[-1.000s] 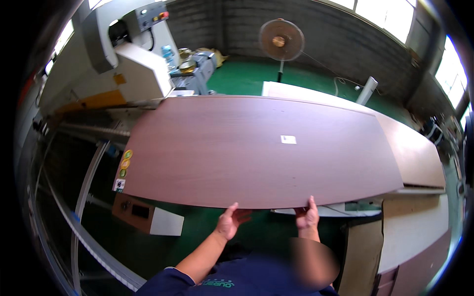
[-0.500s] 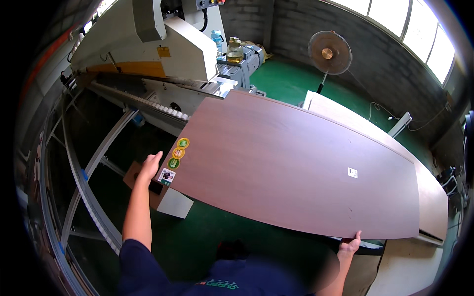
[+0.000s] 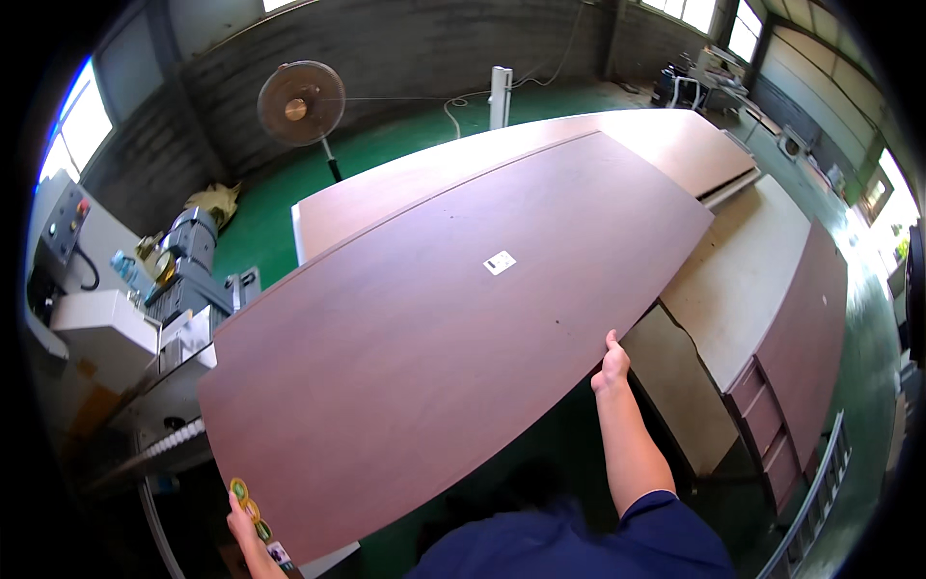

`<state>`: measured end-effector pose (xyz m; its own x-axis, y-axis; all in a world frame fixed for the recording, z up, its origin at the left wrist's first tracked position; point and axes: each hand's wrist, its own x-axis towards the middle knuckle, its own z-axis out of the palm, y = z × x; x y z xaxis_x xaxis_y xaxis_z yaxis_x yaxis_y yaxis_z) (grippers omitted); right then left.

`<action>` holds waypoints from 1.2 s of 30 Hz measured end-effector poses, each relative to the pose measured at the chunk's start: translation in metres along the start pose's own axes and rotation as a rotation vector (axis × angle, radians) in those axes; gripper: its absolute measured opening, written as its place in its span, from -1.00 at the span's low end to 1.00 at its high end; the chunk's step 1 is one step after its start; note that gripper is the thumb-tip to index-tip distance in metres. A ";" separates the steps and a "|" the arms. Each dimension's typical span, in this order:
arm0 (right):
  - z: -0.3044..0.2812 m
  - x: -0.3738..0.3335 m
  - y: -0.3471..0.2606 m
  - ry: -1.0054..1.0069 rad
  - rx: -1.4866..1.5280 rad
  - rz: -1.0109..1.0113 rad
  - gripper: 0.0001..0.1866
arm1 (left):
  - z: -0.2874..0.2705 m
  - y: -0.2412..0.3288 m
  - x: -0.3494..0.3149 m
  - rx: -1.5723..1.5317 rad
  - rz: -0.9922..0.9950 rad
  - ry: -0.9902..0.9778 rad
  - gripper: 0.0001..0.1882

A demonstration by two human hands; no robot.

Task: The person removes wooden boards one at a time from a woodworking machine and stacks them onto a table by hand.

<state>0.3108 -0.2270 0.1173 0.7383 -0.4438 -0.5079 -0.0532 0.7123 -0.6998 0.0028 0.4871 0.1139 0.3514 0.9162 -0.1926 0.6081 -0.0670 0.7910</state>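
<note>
Daylight came from windows far beyond the left hand and others well past the right hand, blown out white. The brown panel between the hands was evenly lit and sharp. Edges bent strongly, and the rim fell black.

board: dark reddish-brown wood grain, plain, held between both hands
label on board: white, small, up and left of the right hand
round stickers: yellow and green, at the board's corner, just above the left hand
sleeve: dark navy, below the right hand
floor: green, glossy
stacked panels: pale beige tops, reddish-brown sides, right of the right hand
fan: brown-orange head, black pole, far beyond the hands
machine: off-white, with grey motor, above the left hand
wall: dark grey block
</note>
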 end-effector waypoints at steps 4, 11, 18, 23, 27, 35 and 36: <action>-0.024 0.030 -0.031 -0.074 0.102 0.043 -0.47 | 0.026 0.029 -0.065 0.027 -0.090 -0.063 -0.45; -0.052 0.090 -0.082 0.067 0.072 0.031 -0.48 | 0.079 0.067 -0.171 0.086 -0.138 -0.144 -0.49; -0.087 0.105 -0.138 0.182 0.108 0.073 -0.51 | 0.124 0.106 -0.248 0.151 -0.179 -0.172 -0.49; -0.127 0.100 -0.151 0.287 0.105 -0.072 -0.58 | 0.144 0.120 -0.272 0.209 -0.187 -0.199 -0.48; -0.175 0.082 -0.163 0.372 0.142 -0.139 -0.61 | 0.161 0.128 -0.284 0.243 -0.184 -0.239 -0.45; -0.257 0.035 -0.173 0.416 0.216 -0.202 -0.65 | 0.162 0.146 -0.302 0.219 -0.190 -0.313 -0.43; -0.264 0.029 -0.171 0.423 0.220 -0.214 -0.65 | 0.165 0.156 -0.309 0.222 -0.208 -0.306 -0.45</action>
<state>0.1633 -0.5051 0.0896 0.3784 -0.7406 -0.5553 0.2454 0.6587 -0.7113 0.1062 0.1281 0.2014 0.3791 0.7623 -0.5246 0.8153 -0.0070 0.5790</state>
